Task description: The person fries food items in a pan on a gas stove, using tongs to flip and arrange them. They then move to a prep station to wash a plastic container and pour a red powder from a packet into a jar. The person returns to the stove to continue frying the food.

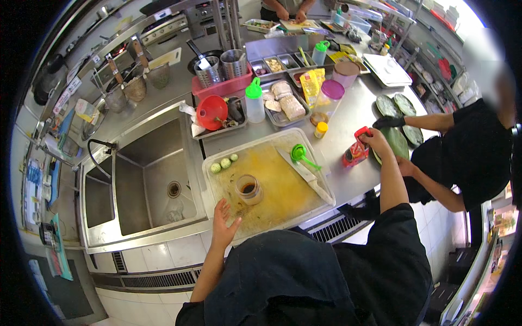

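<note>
My left hand [223, 224] is empty, its fingers spread over the near left edge of the cutting board [272, 204]. Just beyond it stands a clear jar [248, 189] with some dark liquid in it. Out to the right, my right hand [374, 140] is closed on the handle of a red jug-like container [356, 154] at the counter's edge. On the board lie a knife [305, 175], a bright green citrus squeezer [302, 155] and several small pale green round pieces [224, 162].
Left of the board is a steel sink [155, 179]. Behind it are a red bowl [212, 112], a green-capped bottle [254, 102] and a tray of wrapped food [287, 103]. At right, a co-worker in black handles green oval plates [394, 142]; another person's hands [292, 15] work far back.
</note>
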Tool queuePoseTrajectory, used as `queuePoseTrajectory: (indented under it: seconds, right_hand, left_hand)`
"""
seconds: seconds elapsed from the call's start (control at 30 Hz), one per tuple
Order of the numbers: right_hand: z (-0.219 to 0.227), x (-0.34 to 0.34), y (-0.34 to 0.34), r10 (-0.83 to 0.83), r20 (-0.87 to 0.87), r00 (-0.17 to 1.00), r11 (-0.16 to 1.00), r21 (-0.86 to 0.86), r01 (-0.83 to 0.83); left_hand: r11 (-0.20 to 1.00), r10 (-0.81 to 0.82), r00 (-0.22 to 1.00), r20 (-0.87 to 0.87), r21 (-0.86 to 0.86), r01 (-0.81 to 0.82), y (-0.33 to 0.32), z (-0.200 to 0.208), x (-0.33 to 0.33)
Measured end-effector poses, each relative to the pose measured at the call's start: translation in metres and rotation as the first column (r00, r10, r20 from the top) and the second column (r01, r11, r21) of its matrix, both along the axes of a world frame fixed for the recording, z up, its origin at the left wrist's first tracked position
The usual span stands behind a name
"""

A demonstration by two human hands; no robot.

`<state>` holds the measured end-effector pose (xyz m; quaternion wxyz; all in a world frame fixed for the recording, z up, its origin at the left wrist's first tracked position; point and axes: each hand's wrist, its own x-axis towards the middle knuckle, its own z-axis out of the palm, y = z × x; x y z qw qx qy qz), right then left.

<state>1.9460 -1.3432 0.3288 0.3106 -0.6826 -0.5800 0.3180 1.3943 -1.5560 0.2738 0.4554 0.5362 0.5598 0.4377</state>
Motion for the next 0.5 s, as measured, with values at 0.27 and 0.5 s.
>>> queuePoseTrajectory:
  seconds: [0.27,0.5]
  right_hand:
    - [-0.011,0.034,-0.084,-0.223,0.04,0.974,0.974,0.039,0.222]
    - [-0.025,-0.011,-0.136,-0.168,-0.262,0.95,0.934,0.266,0.239]
  left_hand:
    - [0.977,-0.122,0.993,0.004,-0.178,0.121,0.0,0.0,-0.003]
    - [0.733,-0.602,0.798,0.028,-0.377,0.566,0.002,0.039,0.012]
